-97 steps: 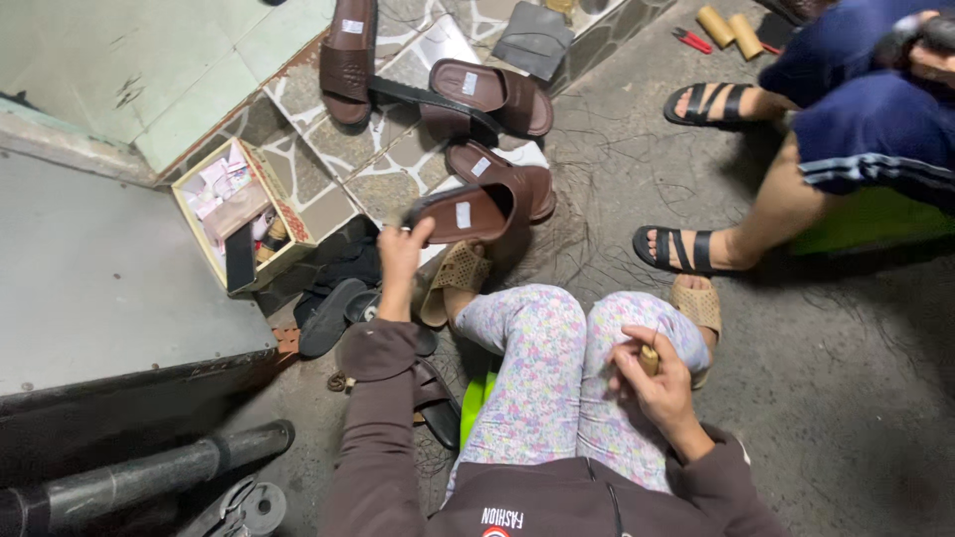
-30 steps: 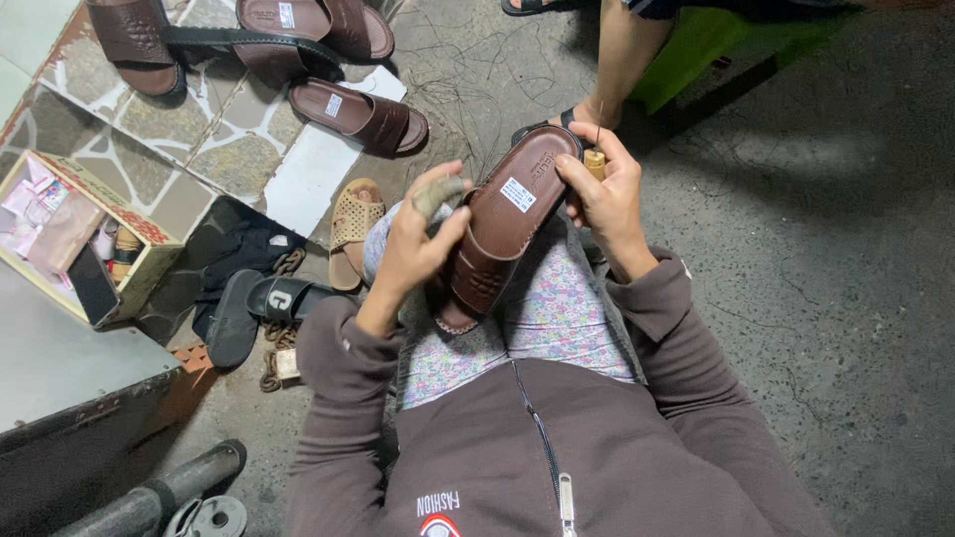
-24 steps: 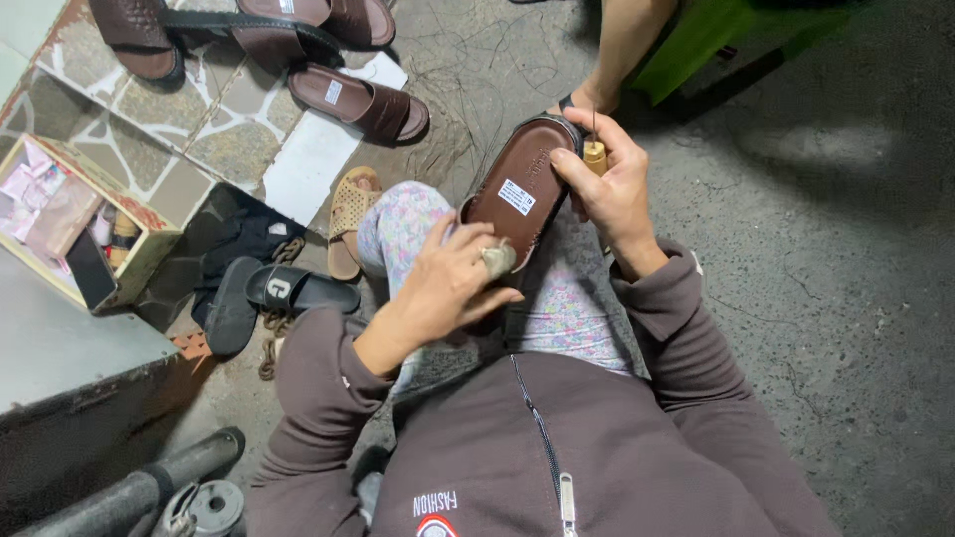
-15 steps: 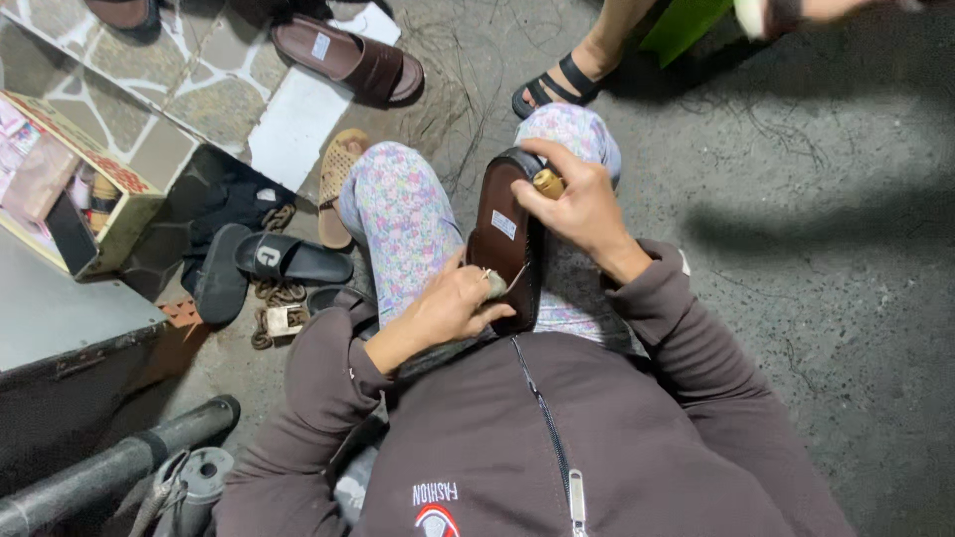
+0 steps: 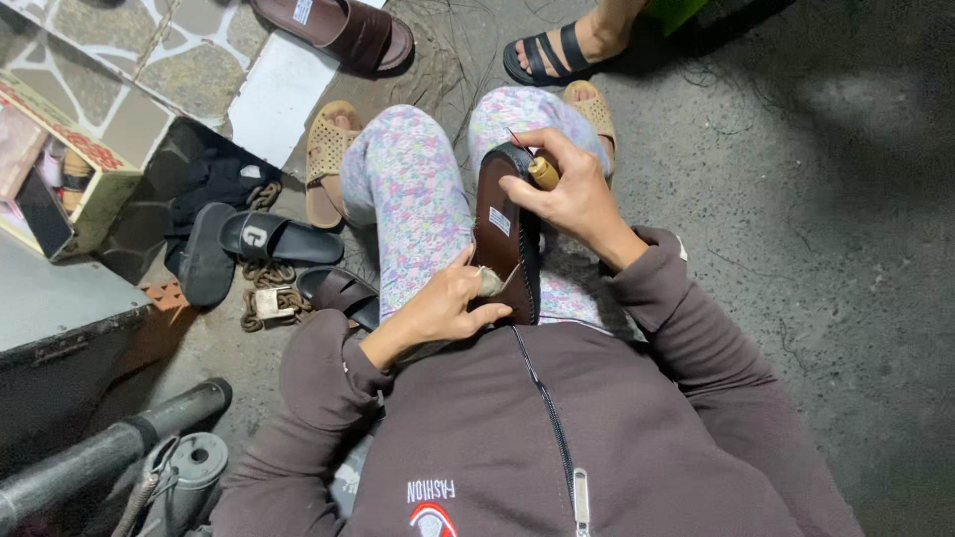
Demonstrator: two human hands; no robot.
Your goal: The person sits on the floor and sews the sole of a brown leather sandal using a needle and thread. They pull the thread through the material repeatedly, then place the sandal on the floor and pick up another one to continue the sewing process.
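Sandal (image 5: 505, 239) of dark brown colour stands on its edge between the knees of the seated person, with the sole toward the right hand and the footbed, which has a small white label, toward the left. The left hand (image 5: 445, 310) grips the heel end low near the body; its fingers are closed around the edge and also around a small pale piece that I cannot identify. The right hand (image 5: 569, 194) is closed on a tool with a short wooden handle (image 5: 543, 173), and its fingertips also press on the toe end of the sandal.

In my judgement the sandal is light and only half stiff — the sole would bend if it is held at 1 end only, so the hold at both ends, with the knees as support, seems the safest. The smooth footbed may be a little slippery; the rim of the sole gives a better hold.

Around the person lie a black slide sandal (image 5: 281, 239), another brown sandal (image 5: 343, 27) on the tiled step (image 5: 119, 60), and an open cardboard box (image 5: 75, 179). The foot of another person in a black strapped sandal (image 5: 557, 55) is near — it is well apart from both hands.
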